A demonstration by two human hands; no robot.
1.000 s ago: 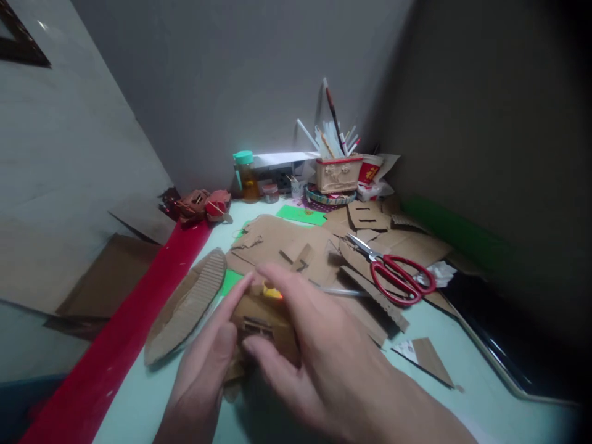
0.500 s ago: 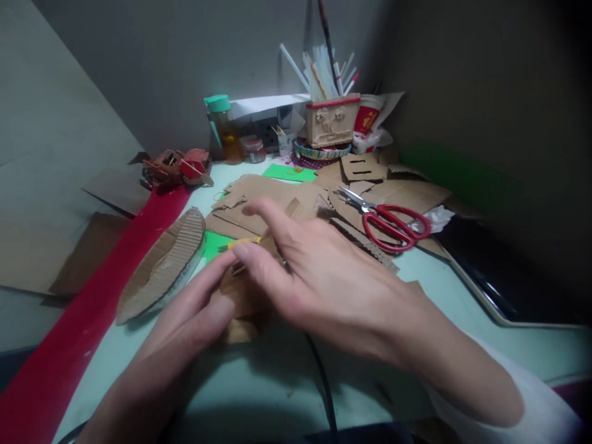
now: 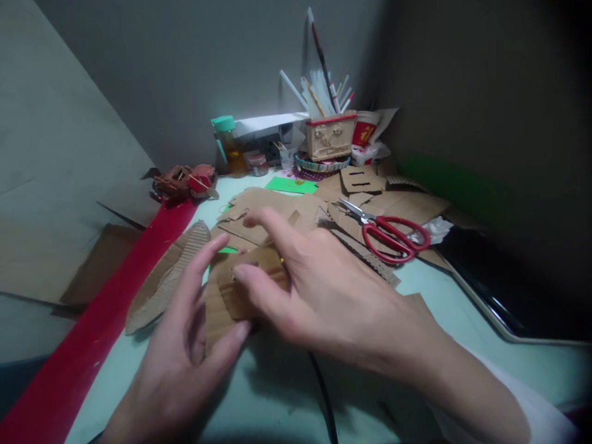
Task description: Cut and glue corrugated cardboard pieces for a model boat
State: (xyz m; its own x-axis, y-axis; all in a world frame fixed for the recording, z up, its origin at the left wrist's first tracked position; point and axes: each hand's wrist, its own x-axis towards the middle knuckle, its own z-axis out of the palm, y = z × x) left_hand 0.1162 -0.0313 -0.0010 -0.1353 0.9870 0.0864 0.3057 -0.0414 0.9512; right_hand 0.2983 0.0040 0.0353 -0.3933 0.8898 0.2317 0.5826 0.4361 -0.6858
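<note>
A small brown cardboard piece [image 3: 222, 308], with a folded layer and a small rectangular slot, is held at the centre front over the table. My left hand [image 3: 194, 333] grips it from the left, thumb on its lower edge. My right hand [image 3: 305, 277] lies over its right side, thumb pressed on the face near the slot and index finger raised. A speck of yellow shows beside the right fingers, but the thing it belongs to is mostly hidden. An oval corrugated cardboard piece [image 3: 161, 283] lies left of my left hand.
Red scissors [image 3: 393, 237] rest on cardboard scraps [image 3: 416, 206] at the right, near a black tablet [image 3: 509, 283]. Behind stand a pen box [image 3: 330, 137], a bottle [image 3: 234, 151] and a brown-red model [image 3: 182, 184]. A black cable [image 3: 324, 391] runs along the front.
My left hand has opened wider around the cardboard piece, whose face now shows more. The yellow tool seen at the fingertips is now mostly hidden by the right hand. The view has tilted slightly.
</note>
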